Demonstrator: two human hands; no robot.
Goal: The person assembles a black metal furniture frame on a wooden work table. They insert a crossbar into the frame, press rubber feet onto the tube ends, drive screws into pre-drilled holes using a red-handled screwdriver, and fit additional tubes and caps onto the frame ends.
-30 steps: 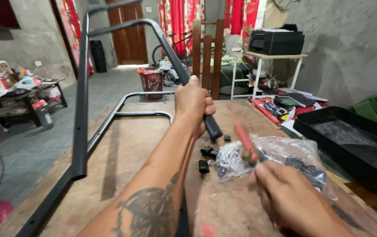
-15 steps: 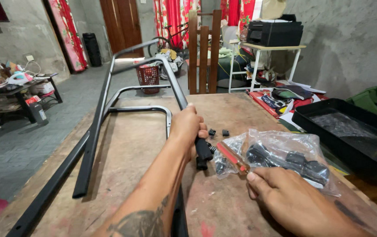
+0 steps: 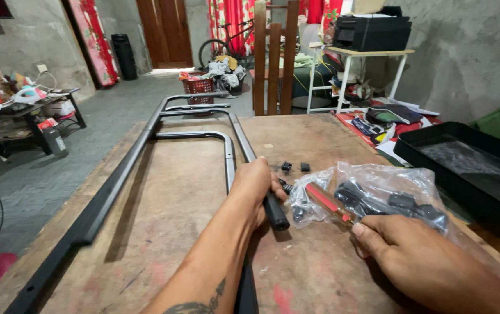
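My left hand [image 3: 255,187] is closed around the black-capped end of a grey metal tube frame [image 3: 145,135] that lies flat on the wooden table [image 3: 180,221]. My right hand [image 3: 398,253] grips the handle of a red screwdriver [image 3: 326,203], whose shaft points up and left toward the tube end. The screwdriver lies against a clear plastic bag [image 3: 378,195] holding black plastic parts. Two small black pieces [image 3: 295,167] sit loose on the table just beyond the bag.
A black plastic tray [image 3: 465,163] rests at the table's right edge. Wooden slats [image 3: 273,58] stand behind the table, with a white shelf and a black printer [image 3: 372,32] to the right. A low cluttered table [image 3: 23,110] stands at the left.
The frame, which my left hand held tilted up in the air, has come down flat onto the table. My right hand with the screwdriver has shifted slightly right.
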